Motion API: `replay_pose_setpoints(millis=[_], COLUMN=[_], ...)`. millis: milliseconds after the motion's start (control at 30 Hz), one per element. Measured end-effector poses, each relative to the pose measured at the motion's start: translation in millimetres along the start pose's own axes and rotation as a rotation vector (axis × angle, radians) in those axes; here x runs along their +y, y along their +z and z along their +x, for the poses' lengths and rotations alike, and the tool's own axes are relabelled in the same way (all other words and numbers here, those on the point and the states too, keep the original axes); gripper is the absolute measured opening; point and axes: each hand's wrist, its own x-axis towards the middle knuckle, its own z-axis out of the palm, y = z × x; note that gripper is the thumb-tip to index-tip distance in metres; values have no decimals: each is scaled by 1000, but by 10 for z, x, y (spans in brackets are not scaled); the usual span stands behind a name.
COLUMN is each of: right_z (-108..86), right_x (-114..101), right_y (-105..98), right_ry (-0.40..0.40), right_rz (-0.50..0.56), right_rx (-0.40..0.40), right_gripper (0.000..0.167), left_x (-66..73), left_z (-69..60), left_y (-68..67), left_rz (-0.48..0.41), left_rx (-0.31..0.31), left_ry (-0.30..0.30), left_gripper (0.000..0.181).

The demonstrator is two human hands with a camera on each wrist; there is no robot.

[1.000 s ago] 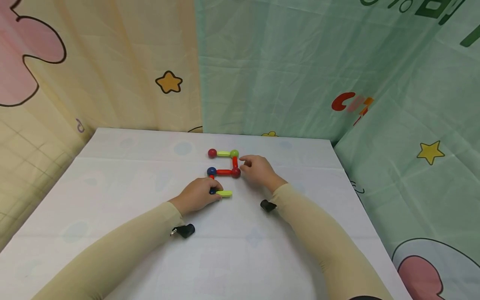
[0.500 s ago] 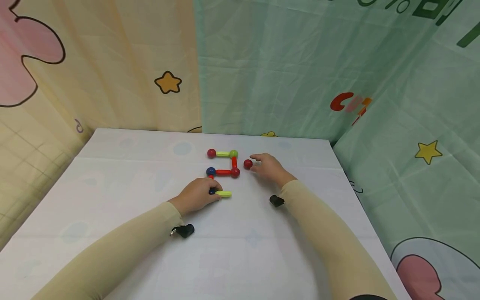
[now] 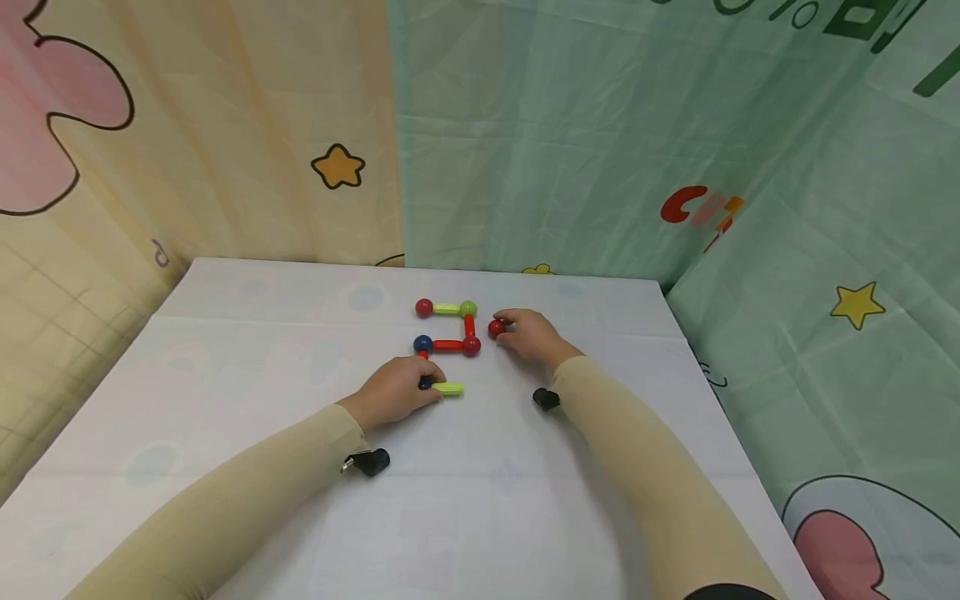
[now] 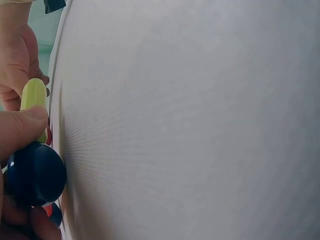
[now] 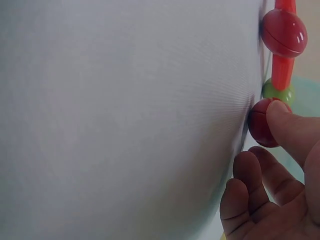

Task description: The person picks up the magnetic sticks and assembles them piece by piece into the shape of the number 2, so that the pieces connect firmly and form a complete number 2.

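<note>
A chain of colored balls and rods, like a magnetic building set, lies on the white table. It runs from a red ball (image 3: 424, 307) along a yellow-green rod (image 3: 447, 308) to a green ball (image 3: 468, 308), then by red rods to another red ball (image 3: 471, 345) and a blue ball (image 3: 423, 343). At its near end my left hand (image 3: 392, 390) grips a dark blue ball (image 4: 36, 174), thumb against a yellow-green rod (image 4: 34, 94) that points right. Right of the chain, apart from it, my right hand (image 3: 531, 335) pinches a loose red ball (image 5: 262, 123).
The white cloth-covered table (image 3: 465, 500) meets printed curtains (image 3: 525, 150) at its back and right side. A black device (image 3: 371, 462) is strapped at the left wrist, and another black device (image 3: 546, 399) at the right.
My right hand has moved right, away from the chain, and the loose red ball has come into view at its fingertips, which now close on it. The left hand stays in place.
</note>
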Motion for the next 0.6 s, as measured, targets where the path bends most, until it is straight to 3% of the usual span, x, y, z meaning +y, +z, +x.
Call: replay_pose_setpoints(millis=[600], right_z=[26], right_x=[-21], right_y=[32], right_ry=[-3], right_rz=[-21], right_rx=[19], right_gripper=[42], left_x=[0], left_z=[4], left_y=[9], left_rz=[-11], left_rx=[9], left_ry=[2], left_gripper=[20])
